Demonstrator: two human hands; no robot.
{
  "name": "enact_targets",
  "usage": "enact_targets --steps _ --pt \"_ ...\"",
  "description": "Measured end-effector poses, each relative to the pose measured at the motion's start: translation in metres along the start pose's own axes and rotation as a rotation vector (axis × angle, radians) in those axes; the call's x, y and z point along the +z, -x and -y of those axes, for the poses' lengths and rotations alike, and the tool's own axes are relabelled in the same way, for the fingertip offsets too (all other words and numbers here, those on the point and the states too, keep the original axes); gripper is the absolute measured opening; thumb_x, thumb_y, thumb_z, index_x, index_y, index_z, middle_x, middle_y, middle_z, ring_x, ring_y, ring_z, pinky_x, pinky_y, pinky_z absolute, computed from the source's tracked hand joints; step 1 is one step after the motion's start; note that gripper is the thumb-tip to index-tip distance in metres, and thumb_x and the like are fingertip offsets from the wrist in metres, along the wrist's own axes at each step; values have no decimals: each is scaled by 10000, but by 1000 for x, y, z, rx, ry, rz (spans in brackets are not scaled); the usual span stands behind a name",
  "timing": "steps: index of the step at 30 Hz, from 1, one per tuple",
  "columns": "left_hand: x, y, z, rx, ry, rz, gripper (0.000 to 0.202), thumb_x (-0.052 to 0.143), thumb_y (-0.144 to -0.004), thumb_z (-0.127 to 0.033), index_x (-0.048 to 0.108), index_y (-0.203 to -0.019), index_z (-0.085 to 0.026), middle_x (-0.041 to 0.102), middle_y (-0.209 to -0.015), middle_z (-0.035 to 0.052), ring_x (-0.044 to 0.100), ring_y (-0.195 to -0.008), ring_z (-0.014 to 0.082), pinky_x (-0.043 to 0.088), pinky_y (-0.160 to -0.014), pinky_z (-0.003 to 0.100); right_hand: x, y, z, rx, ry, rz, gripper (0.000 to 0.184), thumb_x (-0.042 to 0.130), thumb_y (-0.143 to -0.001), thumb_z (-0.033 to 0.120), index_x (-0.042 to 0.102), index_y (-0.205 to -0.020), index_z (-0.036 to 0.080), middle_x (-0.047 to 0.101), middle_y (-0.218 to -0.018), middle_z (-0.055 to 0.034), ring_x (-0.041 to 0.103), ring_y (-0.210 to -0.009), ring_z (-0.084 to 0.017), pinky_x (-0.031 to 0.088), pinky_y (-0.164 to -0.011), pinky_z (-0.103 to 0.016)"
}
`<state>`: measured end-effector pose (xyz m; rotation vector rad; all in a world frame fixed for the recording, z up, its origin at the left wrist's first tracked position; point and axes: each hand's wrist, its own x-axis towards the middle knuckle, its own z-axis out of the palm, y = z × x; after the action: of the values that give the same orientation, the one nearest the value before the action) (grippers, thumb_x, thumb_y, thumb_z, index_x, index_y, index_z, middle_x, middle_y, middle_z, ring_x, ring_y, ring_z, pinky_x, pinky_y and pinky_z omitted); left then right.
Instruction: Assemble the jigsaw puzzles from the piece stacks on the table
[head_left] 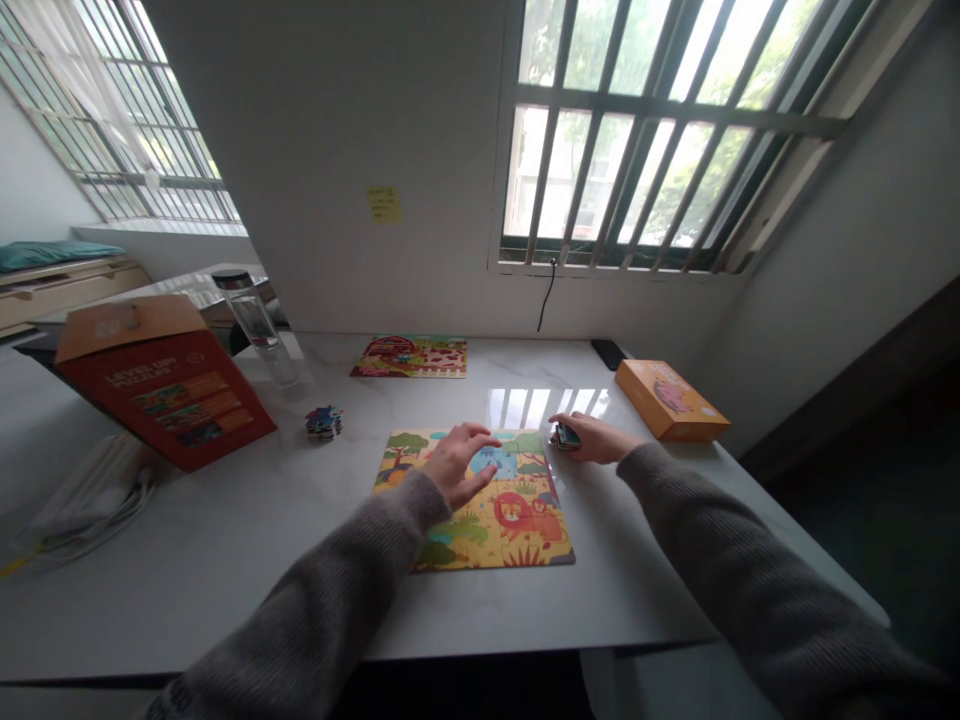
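In front of me on the white table lies a jigsaw puzzle (480, 535) with a lion, trees and a blue animal on yellow ground. My left hand (455, 465) is over its upper middle, fingers and thumb spread apart, with nothing between them. Just off the puzzle's upper right corner, my right hand (591, 438) has its fingers wrapped around a small stack of puzzle pieces (565, 437), which is at table height. The hand covers part of that stack. To the left of the puzzle sits another stack of puzzle pieces (324, 423), blue and red on top.
A second puzzle (411, 357) lies near the wall. An orange box (670, 400) and a black phone (608, 354) are at the right. At the left stand a red puzzle box (169, 390) and a clear bottle (251, 312), beside a white power strip with cables (94, 495).
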<state>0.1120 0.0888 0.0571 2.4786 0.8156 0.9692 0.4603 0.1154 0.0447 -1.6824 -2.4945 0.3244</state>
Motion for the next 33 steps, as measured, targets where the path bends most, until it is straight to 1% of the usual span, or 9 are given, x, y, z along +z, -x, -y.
enact_targets --steps 4,6,8,11,13,19,22,27,33 --pt "33 -54 3 -201 205 169 339 587 -888 -331 616 -1201 -204 720 -1067 66 667 -1025 213 511 -946 363 2 3 2 -13 -23 -25 760 724 -683 160 504 -1409 198 588 -1085 -101 606 -926 -242 484 -843 -327" --pt "49 -78 6 -315 147 200 367 587 -887 -333 594 -1236 -219 740 -1060 48 683 -1006 213 505 -945 356 4 6 3 -26 -31 -55 770 721 -691 145 488 -1422 215 576 -1068 -86 595 -913 -228 485 -843 -325" --pt "64 -99 9 -418 84 272 491 602 -882 -384 523 -1336 -214 753 -1075 50 688 -1024 233 499 -955 369 7 10 4 -39 -34 -96 792 710 -709 131 451 -1452 225 564 -1057 -81 583 -904 -220 485 -845 -329" --pt "88 -120 10 -442 17 370 732 621 -862 -515 375 -1474 -199 759 -1094 63 670 -1103 273 461 -1009 402 11 16 6 -48 -45 -166 850 684 -739 117 359 -1517 224 555 -1043 -83 565 -892 -219 486 -845 -347" --pt "102 -129 8 -423 -3 396 789 600 -861 -581 329 -1502 -209 756 -1109 64 646 -1157 291 422 -1050 419 13 20 7 -60 -62 -203 896 668 -752 106 287 -1555 220 554 -1039 -88 555 -893 -225 487 -851 -367" --pt "126 -138 -2 -412 74 381 865 625 -820 -652 351 -1497 -190 745 -1057 118 658 -1113 347 386 -1060 473 19 26 6 -111 -120 -299 1051 650 -737 63 92 -1604 263 558 -1089 -92 540 -959 -249 490 -905 -433" --pt "130 -138 -3 -451 171 340 874 709 -787 -568 351 -1502 -216 737 -996 92 693 -997 306 456 -979 419 20 29 5 -111 -116 -339 1062 662 -735 71 87 -1604 273 554 -1068 -87 539 -922 -247 511 -867 -436" --pt "135 -137 -9 -486 411 258 870 752 -786 -391 323 -1511 -172 683 -934 78 673 -824 233 531 -830 364 8 34 13 -143 -83 -404 1051 646 -749 50 82 -1607 281 514 -1069 -95 527 -927 -260 522 -864 -460" --pt "127 -127 -8 -416 654 97 824 791 -797 -327 364 -1482 -162 618 -985 84 624 -814 187 531 -875 408 -11 29 39 -166 -79 -425 1082 632 -740 24 46 -1613 281 491 -1099 -102 530 -953 -271 528 -900 -495"
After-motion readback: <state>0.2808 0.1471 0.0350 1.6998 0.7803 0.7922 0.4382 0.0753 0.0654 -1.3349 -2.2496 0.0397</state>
